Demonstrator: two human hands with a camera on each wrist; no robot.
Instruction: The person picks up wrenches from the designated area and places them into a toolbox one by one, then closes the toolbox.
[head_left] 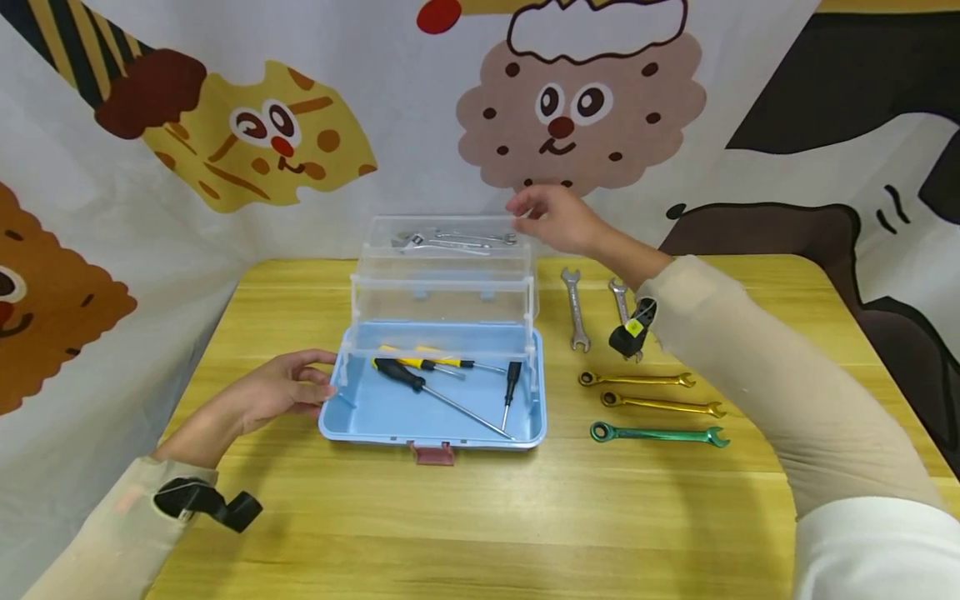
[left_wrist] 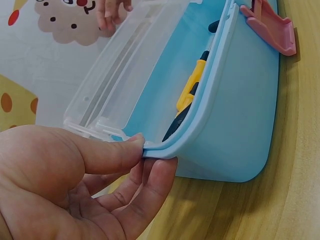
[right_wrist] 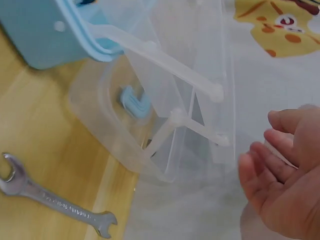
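A light-blue toolbox stands unfolded on the table, with clear plastic trays raised above its back. My left hand pinches its left rim, thumb on top and fingers beneath, as the left wrist view shows. In the head view my right hand is at the right end of the top tray, which carries several silver wrenches. The right wrist view has that hand beside the tray, fingers loosely bent, nothing in them. Inside the box lie several screwdrivers, among them a long black-handled screwdriver and a small black screwdriver.
Right of the box lie a silver wrench, another silver wrench partly behind the wrist camera, two gold wrenches and a green wrench. A pink latch hangs at the box's front. A printed cloth hangs behind the table.
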